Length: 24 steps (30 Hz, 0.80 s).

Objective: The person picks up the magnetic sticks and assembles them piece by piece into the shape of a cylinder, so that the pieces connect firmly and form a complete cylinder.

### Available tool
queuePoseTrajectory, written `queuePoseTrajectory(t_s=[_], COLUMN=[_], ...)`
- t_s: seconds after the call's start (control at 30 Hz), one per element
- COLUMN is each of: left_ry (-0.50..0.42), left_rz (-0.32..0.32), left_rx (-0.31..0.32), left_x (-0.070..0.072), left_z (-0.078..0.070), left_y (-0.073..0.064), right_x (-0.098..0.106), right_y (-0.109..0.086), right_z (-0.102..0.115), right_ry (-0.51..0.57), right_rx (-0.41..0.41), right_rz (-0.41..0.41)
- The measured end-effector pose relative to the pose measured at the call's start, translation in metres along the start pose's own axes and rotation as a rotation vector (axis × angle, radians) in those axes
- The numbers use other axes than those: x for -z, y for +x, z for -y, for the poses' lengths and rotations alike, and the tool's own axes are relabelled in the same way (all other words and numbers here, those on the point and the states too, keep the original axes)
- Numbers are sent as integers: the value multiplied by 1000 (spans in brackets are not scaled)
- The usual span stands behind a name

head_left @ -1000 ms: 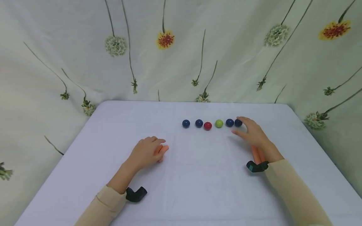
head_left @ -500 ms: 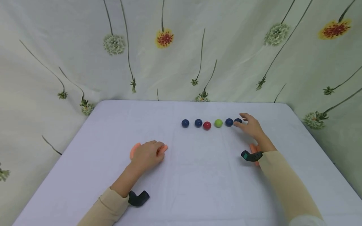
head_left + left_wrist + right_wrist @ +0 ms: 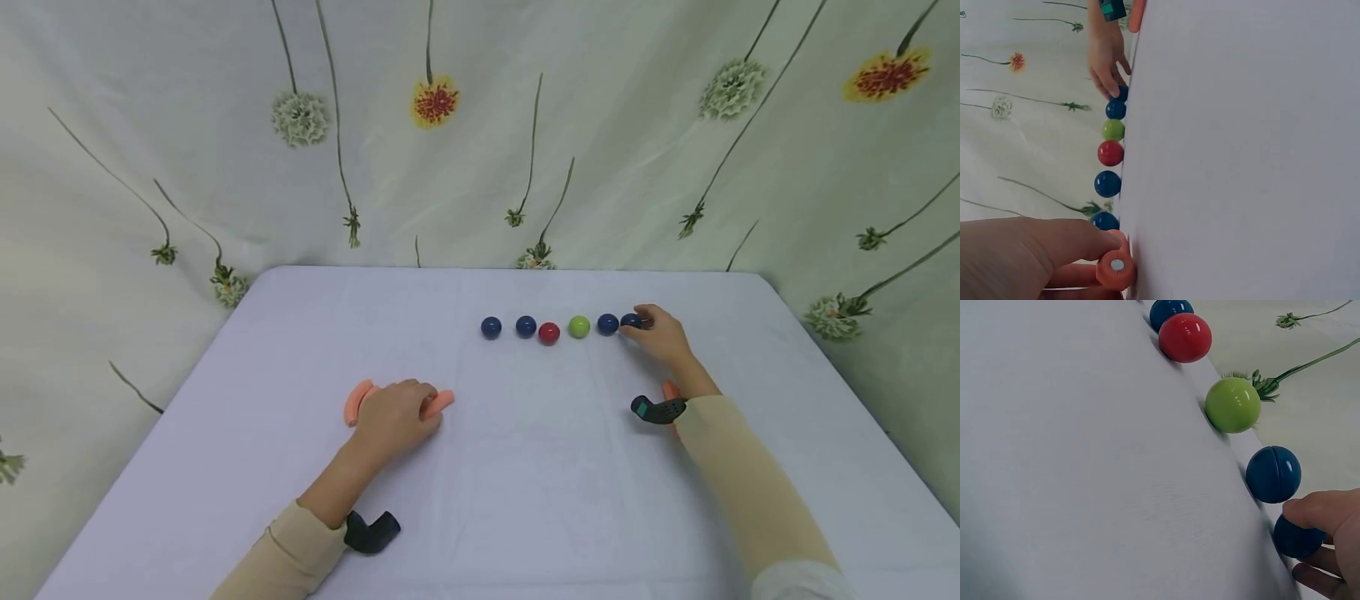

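Hands (image 3: 395, 422) apart, right one (image 3: 662, 335) farther forward

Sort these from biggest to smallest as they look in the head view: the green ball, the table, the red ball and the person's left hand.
1. The table
2. The left hand
3. The red ball and green ball, too alike to rank
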State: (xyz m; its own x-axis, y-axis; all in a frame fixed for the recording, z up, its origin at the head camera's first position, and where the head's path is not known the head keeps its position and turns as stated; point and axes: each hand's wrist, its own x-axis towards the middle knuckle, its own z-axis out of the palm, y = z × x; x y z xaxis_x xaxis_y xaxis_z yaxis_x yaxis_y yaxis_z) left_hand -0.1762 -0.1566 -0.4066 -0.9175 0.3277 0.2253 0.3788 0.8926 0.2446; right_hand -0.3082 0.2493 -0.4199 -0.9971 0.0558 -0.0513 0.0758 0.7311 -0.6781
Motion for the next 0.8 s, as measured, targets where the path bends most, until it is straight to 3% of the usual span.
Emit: queuePoseTrajectory(t_s=[0.37, 0.8], left_ry=[41, 82], left_rz=[-14, -27], left_rx=[-17, -15], left_x=[-8, -9], left_z=[1, -3], left_y=[-1, -2], right_x=[-4, -2], right_y=[-2, -4], right_z=[-4, -4], right_ry=[17, 59], right_rx=[38, 19], right_rz=[-45, -44])
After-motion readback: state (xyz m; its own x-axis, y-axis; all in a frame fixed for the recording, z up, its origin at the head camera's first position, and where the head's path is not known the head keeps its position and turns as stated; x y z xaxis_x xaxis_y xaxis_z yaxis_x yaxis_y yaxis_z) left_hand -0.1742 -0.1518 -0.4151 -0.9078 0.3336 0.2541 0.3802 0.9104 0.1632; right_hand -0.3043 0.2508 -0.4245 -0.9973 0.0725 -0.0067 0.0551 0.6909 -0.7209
